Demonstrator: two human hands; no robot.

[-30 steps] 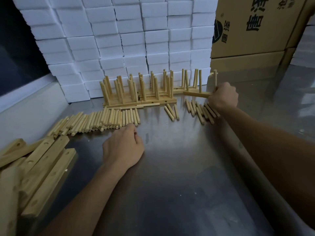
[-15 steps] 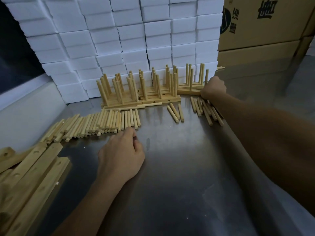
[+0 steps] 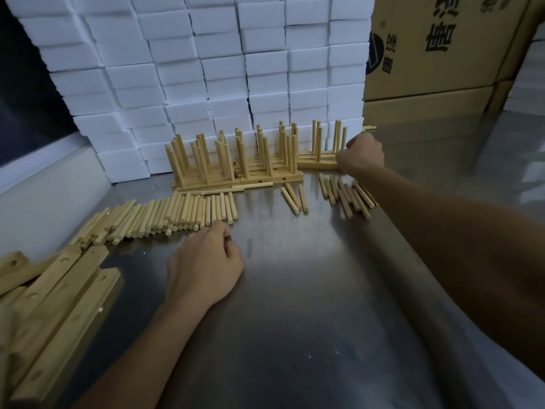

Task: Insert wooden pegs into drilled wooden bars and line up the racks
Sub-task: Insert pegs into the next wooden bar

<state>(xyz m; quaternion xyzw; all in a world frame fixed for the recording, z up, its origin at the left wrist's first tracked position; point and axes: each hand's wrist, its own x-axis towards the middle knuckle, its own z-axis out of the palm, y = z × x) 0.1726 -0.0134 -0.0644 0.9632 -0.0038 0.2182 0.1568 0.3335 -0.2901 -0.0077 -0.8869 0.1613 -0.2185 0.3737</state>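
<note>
Finished peg racks (image 3: 236,169) stand in a row at the back of the steel table (image 3: 295,320). At the right end of that row sits another rack (image 3: 318,160) with upright pegs, and my right hand (image 3: 361,157) grips its right end with curled fingers. My left hand (image 3: 206,264) rests on the table with fingers loosely curled, holding nothing, just in front of a long row of loose pegs (image 3: 165,216). Three loose pegs (image 3: 295,197) and a further small heap of pegs (image 3: 348,196) lie in front of the racks. Drilled bars (image 3: 59,305) are piled at the left front.
A wall of white foam blocks (image 3: 206,84) rises right behind the racks. Cardboard boxes (image 3: 442,54) stand at the back right. A pale ledge (image 3: 44,178) runs along the table's left side.
My right hand has set the rightmost rack down from a raised position and pushed it in against the row. My left hand has stayed near the loose pegs.
</note>
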